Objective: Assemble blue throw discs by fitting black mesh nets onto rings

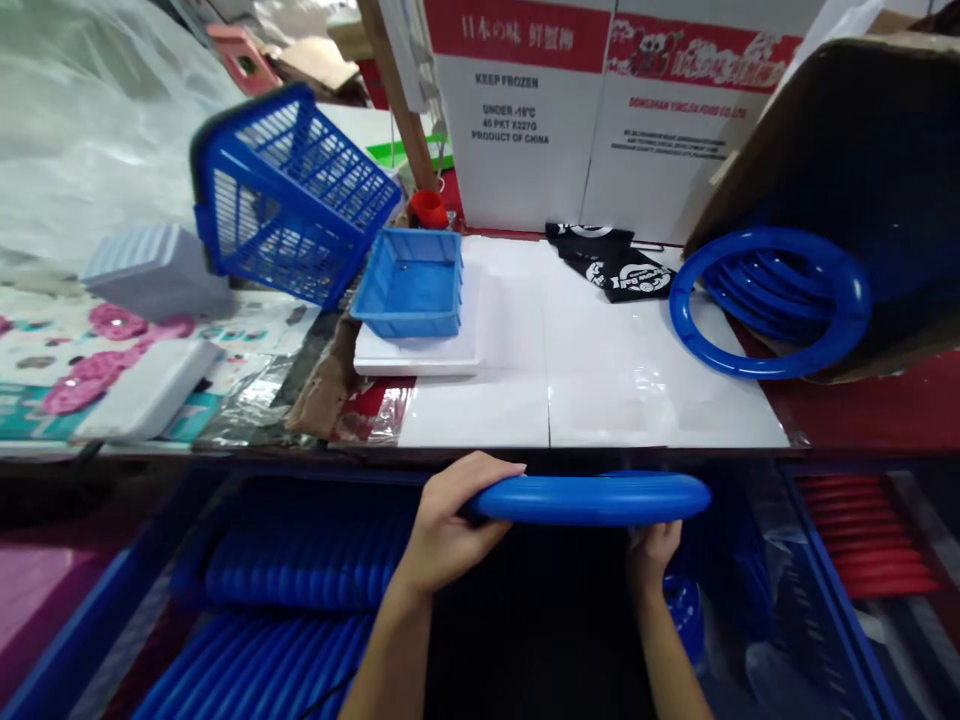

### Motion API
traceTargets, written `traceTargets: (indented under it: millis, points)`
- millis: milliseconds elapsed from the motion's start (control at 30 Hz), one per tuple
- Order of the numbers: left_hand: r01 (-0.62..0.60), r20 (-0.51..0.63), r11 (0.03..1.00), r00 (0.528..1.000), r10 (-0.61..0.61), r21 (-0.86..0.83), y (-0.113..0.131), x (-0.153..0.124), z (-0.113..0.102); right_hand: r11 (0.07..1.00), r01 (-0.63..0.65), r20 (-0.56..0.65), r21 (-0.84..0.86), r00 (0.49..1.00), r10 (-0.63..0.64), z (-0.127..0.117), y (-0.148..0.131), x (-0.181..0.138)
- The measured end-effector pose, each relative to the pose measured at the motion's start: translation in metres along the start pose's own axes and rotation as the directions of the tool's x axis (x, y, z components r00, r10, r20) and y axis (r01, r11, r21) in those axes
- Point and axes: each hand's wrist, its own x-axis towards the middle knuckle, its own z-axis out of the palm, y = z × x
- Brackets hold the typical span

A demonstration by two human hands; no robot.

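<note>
A blue plastic ring is held level in front of me, edge-on, just short of the table's front edge. My left hand is closed around its left side, thumb above and fingers beneath. At the ring's right end, my right hand grips from below, its fingers partly hidden by the ring. Similar blue rings lean in a dark open box at the right of the table. Black printed labels lie on the white tabletop beyond my hands.
Rows of blue rings fill a bin below the table at left; red rings sit at lower right. A small blue tray rests on a white slab. Behind it a blue basket stands tilted. White cartons form the back.
</note>
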Motion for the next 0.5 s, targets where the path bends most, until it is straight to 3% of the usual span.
traceTargets:
  millis: [67,133,233,300,367,500]
  points:
    - [-0.11,0.036,0.986,0.994,0.106,0.125,0.009,0.005,-0.011,0.999,0.025,0.064,-0.046,0.998,-0.022,0.003,0.0,-0.016]
    - [-0.151,0.07,0.953,0.988,0.138,0.261,0.016,0.007,-0.016,0.984,0.163,0.17,-0.07,0.974,-0.149,0.01,-0.008,-0.02]
    - [-0.179,0.119,0.909,0.982,0.144,0.377,0.024,0.007,-0.015,0.885,0.466,0.326,-0.007,0.838,-0.439,0.027,-0.033,-0.008]
    - [-0.176,0.117,0.905,0.983,0.141,0.388,0.028,0.008,-0.015,0.844,0.531,0.331,0.072,0.786,-0.523,0.039,-0.053,0.006]
    - [-0.16,0.106,0.911,0.986,0.129,0.38,0.03,0.009,-0.019,0.867,0.483,0.326,0.12,0.806,-0.494,0.046,-0.072,0.018]
    - [-0.117,0.093,0.96,0.991,0.097,0.255,0.02,0.004,-0.035,0.966,0.244,0.415,0.087,0.873,-0.257,0.049,-0.091,0.029]
